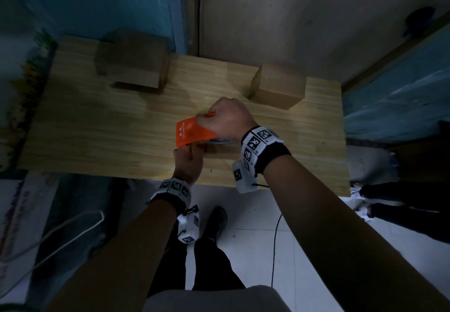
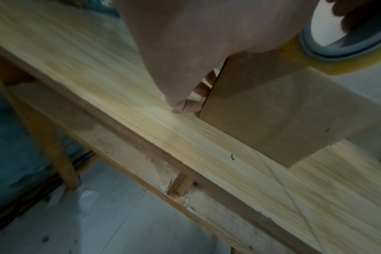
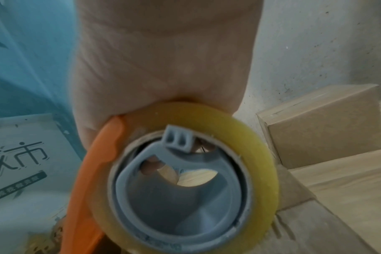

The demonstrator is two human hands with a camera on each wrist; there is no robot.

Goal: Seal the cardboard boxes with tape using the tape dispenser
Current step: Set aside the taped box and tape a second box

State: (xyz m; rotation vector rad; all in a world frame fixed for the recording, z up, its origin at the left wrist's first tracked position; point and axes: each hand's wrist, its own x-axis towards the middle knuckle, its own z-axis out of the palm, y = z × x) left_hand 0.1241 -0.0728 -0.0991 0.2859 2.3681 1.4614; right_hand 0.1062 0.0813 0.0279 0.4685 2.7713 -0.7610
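Hands share the job near the worktop's (image 1: 73, 126) front edge: the right hand (image 1: 226, 119) grips the tape dispenser (image 1: 192, 132) over the cardboard box (image 2: 283, 120), and the left hand (image 1: 188, 163) pinches something at the box's left end, apparently the tape. Best keep that end pressed down and draw the dispenser straight along the seam under steady tension.

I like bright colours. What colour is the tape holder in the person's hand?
Orange, with a grey hub inside the yellowish tape roll. The tape holder shows best in the head view.

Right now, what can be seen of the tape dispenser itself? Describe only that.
The tape dispenser has a flat orange plastic body with small pale print, a grey inner hub, and a yellowish translucent tape roll around the hub. The right hand grips it from above, fingers curled over the top. It is held over a cardboard box near the table's front edge, where the left hand is at the box's end.
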